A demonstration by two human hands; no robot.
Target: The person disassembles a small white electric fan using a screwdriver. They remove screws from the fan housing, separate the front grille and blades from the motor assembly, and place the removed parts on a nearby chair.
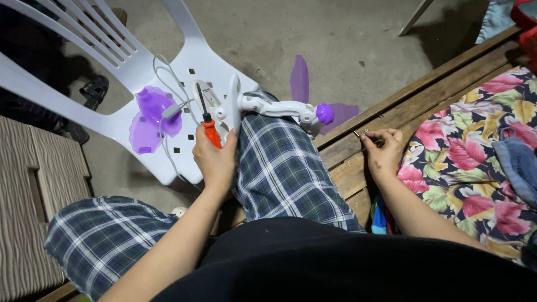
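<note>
Left hand (215,159) clamped on orange-handled screwdriver (210,130), by white fan body (263,106) lying across knee and white chair (168,84). Right hand (383,148) pinches small screw (358,133) over wooden bed frame (391,112). Step: handling screws; screw and driver tip well apart.

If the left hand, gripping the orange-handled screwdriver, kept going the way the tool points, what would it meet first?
The left hand aims the screwdriver up and away, at the white device body lying on the white plastic chair. The tip looks to be on or just above it already; depth is unclear.
</note>
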